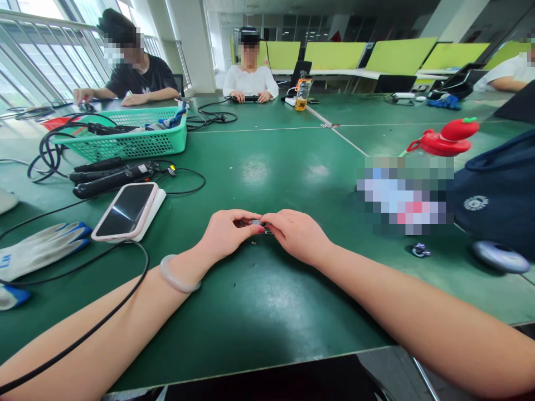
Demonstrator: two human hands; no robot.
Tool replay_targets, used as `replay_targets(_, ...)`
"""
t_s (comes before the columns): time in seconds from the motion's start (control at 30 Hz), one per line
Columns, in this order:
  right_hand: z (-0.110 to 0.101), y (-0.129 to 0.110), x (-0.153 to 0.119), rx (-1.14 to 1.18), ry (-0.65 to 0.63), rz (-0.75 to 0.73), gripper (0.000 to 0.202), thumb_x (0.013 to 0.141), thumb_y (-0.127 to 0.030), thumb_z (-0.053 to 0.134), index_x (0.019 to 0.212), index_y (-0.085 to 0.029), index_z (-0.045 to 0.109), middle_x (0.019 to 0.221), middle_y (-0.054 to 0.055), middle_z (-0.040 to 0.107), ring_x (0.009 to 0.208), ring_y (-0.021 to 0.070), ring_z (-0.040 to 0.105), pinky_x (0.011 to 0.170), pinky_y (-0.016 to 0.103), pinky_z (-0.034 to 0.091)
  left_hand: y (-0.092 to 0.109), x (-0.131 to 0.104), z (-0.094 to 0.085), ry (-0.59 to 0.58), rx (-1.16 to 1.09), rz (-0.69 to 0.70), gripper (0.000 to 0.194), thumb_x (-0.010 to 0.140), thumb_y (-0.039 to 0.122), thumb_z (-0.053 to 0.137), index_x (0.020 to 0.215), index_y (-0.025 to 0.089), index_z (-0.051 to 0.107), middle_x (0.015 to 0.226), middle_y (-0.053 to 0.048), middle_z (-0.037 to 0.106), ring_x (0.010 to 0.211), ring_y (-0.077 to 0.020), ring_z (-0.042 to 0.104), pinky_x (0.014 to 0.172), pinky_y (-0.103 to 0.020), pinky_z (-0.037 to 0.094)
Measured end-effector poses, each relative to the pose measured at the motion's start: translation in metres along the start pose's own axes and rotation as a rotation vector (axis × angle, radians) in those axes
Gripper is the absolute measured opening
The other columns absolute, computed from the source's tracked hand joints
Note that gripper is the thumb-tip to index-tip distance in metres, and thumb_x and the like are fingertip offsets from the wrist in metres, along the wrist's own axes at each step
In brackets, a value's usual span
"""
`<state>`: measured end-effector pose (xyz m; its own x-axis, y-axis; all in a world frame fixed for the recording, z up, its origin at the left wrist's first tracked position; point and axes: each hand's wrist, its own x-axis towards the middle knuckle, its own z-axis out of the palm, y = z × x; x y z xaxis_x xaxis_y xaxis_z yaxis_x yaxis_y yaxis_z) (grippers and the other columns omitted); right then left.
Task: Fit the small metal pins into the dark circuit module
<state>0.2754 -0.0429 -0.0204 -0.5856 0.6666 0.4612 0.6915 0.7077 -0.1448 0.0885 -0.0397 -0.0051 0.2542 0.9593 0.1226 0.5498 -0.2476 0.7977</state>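
Observation:
My left hand (pixel 228 234) and my right hand (pixel 298 235) meet over the green table (pixel 267 312), their fingertips pinched together. Between them is a small, shiny metallic piece (pixel 256 223), mostly covered by the fingers, so its kind cannot be made out. Both hands are closed on it. Just under the right fingertips another bit of metal shows, and I cannot tell whether it is part of the same piece. A tiny crumb-like bit (pixel 253 243) lies on the table below the fingers. A pale bangle (pixel 178 274) circles my left wrist.
On the left are a phone (pixel 127 211), work gloves (pixel 42 250), black tools (pixel 112 177) with cables and a green basket (pixel 125 142). A dark bag (pixel 497 184), a mouse (pixel 500 256) and a small shiny object (pixel 419 250) lie right. Other people sit around the table.

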Motion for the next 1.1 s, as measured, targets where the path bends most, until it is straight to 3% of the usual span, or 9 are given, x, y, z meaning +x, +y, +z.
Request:
replay_targets(0.23, 0.001, 0.002, -0.003, -0.082, 0.034, -0.097, 0.032, 0.088, -0.011, 0.039, 0.113, -0.016, 0.057, 0.085, 0.006, 0.068, 0.078, 0.0169, 0.057, 0.075, 0.029, 0.042, -0.001, 0.001, 0.0, -0.042, -0.216, -0.07, 0.032, 0.067, 0.037, 0.069, 0.093, 0.018, 0.072, 0.08, -0.004, 0.073, 0.07, -0.0176, 0.064, 0.066, -0.028, 0.05)
replay_targets(0.43, -0.003, -0.004, -0.001, -0.07, 0.042, -0.038, 0.038, 0.088, -0.011, 0.037, 0.123, -0.014, 0.049, 0.086, 0.007, 0.067, 0.08, 0.0181, 0.057, 0.075, 0.031, 0.043, -0.005, 0.003, 0.001, -0.035, -0.342, -0.079, 0.035, 0.068, 0.032, 0.069, 0.099, 0.015, 0.07, 0.092, -0.006, 0.072, 0.085, -0.02, 0.064, 0.078, -0.031, 0.049)
replay_targets(0.67, -0.003, -0.003, 0.0, -0.009, 0.1, 0.011, 0.024, 0.091, -0.022, 0.039, 0.1, -0.018, 0.061, 0.102, 0.006, 0.067, 0.086, 0.0181, 0.058, 0.078, 0.032, 0.045, -0.006, 0.004, 0.001, -0.065, -0.367, -0.085, 0.038, 0.067, 0.033, 0.069, 0.102, 0.017, 0.069, 0.094, -0.007, 0.072, 0.085, -0.0206, 0.064, 0.082, -0.034, 0.048)
replay_targets(0.87, -0.005, -0.005, -0.001, 0.015, 0.125, 0.092, 0.024, 0.089, -0.024, 0.044, 0.105, -0.017, 0.061, 0.097, 0.008, 0.067, 0.085, 0.0184, 0.057, 0.079, 0.033, 0.045, -0.008, 0.005, 0.002, 0.011, -0.376, -0.096, 0.04, 0.068, 0.035, 0.069, 0.102, 0.015, 0.068, 0.094, -0.008, 0.071, 0.086, -0.0198, 0.064, 0.082, -0.034, 0.049)
replay_targets(1.0, -0.006, -0.01, 0.001, 0.048, -0.04, -0.008, 0.019, 0.088, -0.028, 0.049, 0.089, -0.018, 0.066, 0.088, 0.006, 0.066, 0.083, 0.0181, 0.054, 0.076, 0.031, 0.043, -0.009, 0.007, 0.002, 0.078, -0.339, -0.111, 0.041, 0.069, 0.036, 0.068, 0.104, 0.015, 0.066, 0.093, -0.008, 0.071, 0.086, -0.0187, 0.064, 0.083, -0.033, 0.048)
replay_targets(1.1, -0.003, -0.013, 0.003, 0.092, -0.139, -0.082, 0.018, 0.086, -0.029, 0.053, 0.088, -0.018, 0.067, 0.085, 0.006, 0.065, 0.082, 0.0173, 0.053, 0.077, 0.031, 0.043, -0.009, 0.008, 0.003, 0.068, -0.312, -0.113, 0.04, 0.07, 0.035, 0.067, 0.105, 0.015, 0.066, 0.093, -0.007, 0.071, 0.085, -0.0181, 0.063, 0.083, -0.033, 0.048)
